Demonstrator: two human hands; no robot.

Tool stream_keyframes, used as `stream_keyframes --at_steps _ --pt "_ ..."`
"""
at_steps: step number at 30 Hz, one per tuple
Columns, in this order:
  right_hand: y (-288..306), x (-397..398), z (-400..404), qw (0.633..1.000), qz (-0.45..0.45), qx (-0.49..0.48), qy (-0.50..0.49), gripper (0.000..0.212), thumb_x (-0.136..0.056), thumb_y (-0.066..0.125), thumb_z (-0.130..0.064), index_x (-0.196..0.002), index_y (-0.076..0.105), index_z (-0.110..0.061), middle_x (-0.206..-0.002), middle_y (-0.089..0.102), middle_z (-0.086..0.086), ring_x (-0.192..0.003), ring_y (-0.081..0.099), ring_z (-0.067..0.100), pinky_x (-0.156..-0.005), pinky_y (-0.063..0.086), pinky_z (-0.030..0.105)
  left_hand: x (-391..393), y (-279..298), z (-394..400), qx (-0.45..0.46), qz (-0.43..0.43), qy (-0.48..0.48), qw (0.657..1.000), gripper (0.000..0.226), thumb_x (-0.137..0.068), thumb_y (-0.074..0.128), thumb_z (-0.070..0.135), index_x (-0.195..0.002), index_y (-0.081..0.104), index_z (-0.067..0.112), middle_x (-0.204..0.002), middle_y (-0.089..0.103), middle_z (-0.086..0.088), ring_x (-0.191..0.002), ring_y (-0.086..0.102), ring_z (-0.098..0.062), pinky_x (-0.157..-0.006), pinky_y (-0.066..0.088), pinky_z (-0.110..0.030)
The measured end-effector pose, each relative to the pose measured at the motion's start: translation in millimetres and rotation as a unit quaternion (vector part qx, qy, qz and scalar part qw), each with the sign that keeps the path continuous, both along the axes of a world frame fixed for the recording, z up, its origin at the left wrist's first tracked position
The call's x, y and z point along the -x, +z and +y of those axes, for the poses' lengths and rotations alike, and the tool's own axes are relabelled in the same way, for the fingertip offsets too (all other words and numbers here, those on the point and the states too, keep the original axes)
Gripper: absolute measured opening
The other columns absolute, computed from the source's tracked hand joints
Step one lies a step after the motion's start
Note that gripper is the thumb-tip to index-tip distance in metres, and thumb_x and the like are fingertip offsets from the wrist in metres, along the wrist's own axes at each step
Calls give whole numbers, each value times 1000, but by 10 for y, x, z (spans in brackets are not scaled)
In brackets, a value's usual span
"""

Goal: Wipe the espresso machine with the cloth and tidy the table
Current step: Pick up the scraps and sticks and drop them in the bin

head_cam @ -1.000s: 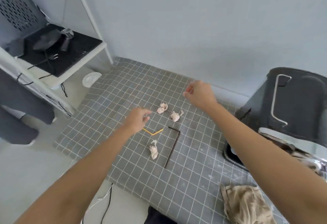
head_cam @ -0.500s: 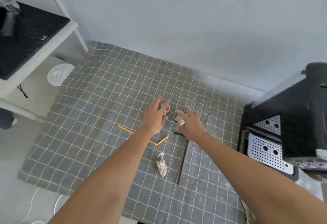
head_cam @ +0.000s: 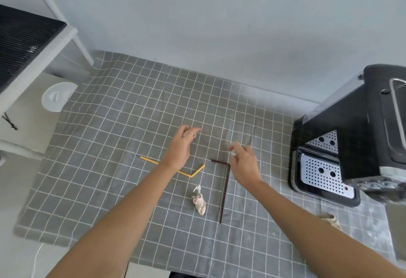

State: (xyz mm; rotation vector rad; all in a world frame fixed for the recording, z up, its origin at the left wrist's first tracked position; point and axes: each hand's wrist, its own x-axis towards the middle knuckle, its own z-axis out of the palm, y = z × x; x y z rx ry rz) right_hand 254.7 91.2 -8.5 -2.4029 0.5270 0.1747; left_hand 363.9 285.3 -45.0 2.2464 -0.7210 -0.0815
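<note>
On the grey checked tablecloth [head_cam: 109, 145], my left hand [head_cam: 181, 148] is closed around a crumpled paper wad, which shows only as a beige edge at the fingertips. My right hand [head_cam: 245, 163] is curled over a second wad that is mostly hidden. A third paper wad [head_cam: 200, 202] lies loose in front of both hands. A bent yellow straw [head_cam: 194, 173] runs under my left wrist. A bent dark brown straw [head_cam: 224, 192] lies beside my right hand. The black espresso machine [head_cam: 362, 128] stands at the right. A corner of the beige cloth [head_cam: 331, 220] shows beside it.
The machine's perforated metal drip tray [head_cam: 323, 174] faces the table's middle. A white shelf with a black ribbed mat [head_cam: 22, 42] stands at the left, and a white round lid [head_cam: 58, 96] lies below it. A white cable [head_cam: 36, 258] hangs off the lower left.
Both hands came down onto the two far paper wads and closed on them; those wads no longer lie on the cloth. The view has swung slightly right and nearer.
</note>
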Motion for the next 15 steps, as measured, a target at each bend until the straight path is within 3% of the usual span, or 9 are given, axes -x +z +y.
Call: stream_keyframes --at_steps 3,6,10,15 --pt "-68 155 112 996 83 7 -36 20 -98 50 -27 -90 59 -10 -99 57 13 -84 57 24 -73 47 32 111 12 269 -53 9 -6 999 63 -85 47 -19 -140 47 12 -124 46 -16 -114 51 -26 -103 45 -33" --pt "-184 254 211 984 160 40 -62 35 -91 62 -44 -79 52 -13 -92 62 11 -77 61 26 -62 44 30 252 -21 506 -112 22 -30 993 50 -88 59 -3 -135 53 11 -124 48 -17 -115 50 -28 -102 46 -40" --pt "-238 272 295 976 185 50 -103 34 -90 66 -42 -86 62 -8 -89 68 11 -75 62 26 -63 50 31 378 -53 663 -143 38 -63 987 52 -74 77 32 -123 65 18 -124 49 -12 -118 49 -27 -104 43 -41" --pt "-115 339 345 984 136 3 -120 20 -96 59 -27 -87 55 -10 -82 61 6 -80 62 27 -63 46 32 431 -82 671 -119 10 -43 992 25 -69 79 35 -90 78 21 -117 55 -4 -112 52 -22 -96 46 -36"
